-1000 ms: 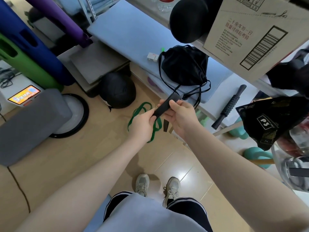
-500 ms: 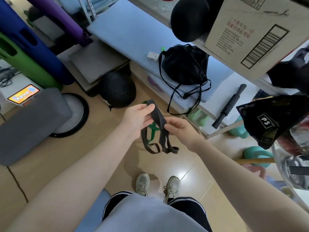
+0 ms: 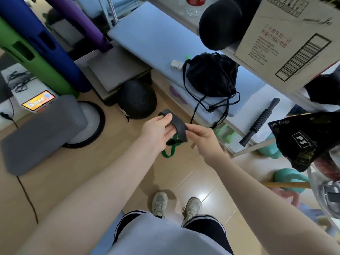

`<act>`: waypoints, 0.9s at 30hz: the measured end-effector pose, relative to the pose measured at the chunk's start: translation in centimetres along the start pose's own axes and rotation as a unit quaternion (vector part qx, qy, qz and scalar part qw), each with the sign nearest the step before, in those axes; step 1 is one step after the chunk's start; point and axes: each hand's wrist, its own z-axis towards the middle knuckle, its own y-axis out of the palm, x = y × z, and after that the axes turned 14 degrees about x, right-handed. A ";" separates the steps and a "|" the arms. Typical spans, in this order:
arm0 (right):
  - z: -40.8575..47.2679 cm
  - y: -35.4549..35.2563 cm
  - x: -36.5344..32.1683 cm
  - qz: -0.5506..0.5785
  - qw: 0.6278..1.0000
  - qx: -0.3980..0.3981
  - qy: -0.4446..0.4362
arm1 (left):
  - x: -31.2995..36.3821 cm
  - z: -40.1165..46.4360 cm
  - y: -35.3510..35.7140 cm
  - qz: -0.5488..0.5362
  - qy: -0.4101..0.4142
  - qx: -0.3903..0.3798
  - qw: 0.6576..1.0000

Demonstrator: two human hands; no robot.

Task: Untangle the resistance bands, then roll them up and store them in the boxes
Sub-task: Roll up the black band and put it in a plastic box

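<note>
Both hands up at chest height over wood floor (image 3: pixel 77 181). Left hand (image 3: pixel 157 128) grip closed on black band (image 3: pixel 179 128), thumb on top, fingers under. Right hand (image 3: pixel 201 138) pinches same band at other side. Band coiled in short loop btwn hands. Green band (image 3: pixel 170 150) hangs below, behind left hand; whether it's gripped or tangled w/ black one, can't tell

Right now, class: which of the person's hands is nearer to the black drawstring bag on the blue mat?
Right. The right hand sits just below the black drawstring bag, near its dangling cords; the left hand is farther left.
</note>
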 end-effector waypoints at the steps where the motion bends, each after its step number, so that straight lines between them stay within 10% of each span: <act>1: 0.0 0.0 -0.2 -0.006 1.000 -0.008 -0.001 | 0.1 0.0 0.0 -0.020 -0.009 0.009 1.000; 8: -0.1 1.2 -1.2 -0.186 0.979 -0.048 -0.067 | -0.1 0.5 0.2 -0.060 0.037 0.046 0.996; 27: 1.7 1.9 0.0 0.030 0.968 0.010 0.250 | -4.1 -0.2 -2.7 0.241 0.192 -0.034 0.951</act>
